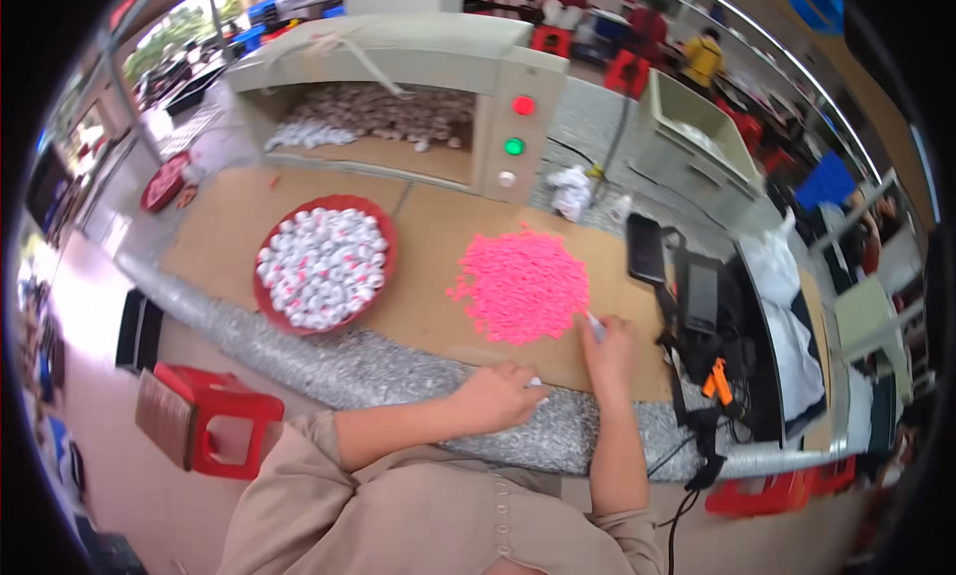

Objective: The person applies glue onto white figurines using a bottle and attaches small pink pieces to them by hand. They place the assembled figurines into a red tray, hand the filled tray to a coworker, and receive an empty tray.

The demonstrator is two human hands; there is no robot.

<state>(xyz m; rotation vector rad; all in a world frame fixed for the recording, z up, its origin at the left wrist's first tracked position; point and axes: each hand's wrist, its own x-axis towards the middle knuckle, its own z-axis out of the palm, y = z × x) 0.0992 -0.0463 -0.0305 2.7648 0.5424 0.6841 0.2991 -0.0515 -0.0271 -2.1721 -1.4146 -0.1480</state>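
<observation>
A broad pile of small bright pink pieces (523,284) lies spread on the brown cardboard sheet (423,266). My right hand (611,356) is closed at the pile's right edge, its fingers on a slim whitish object (597,327) too small to name. Near the table's front edge, my left hand (495,398) is closed with a small white piece (536,382) at its fingertips. To the left of the pile, a red bowl (389,238) is full of round white pieces (324,266), several with pink spots.
Behind the cardboard stands a beige machine (378,47) with an opening full of small pieces and coloured buttons. Rightward are a black phone (645,248), black straps, orange clips (717,382) and a grey bin (687,162). A red stool (234,426) stands at lower left. Other people sit far back.
</observation>
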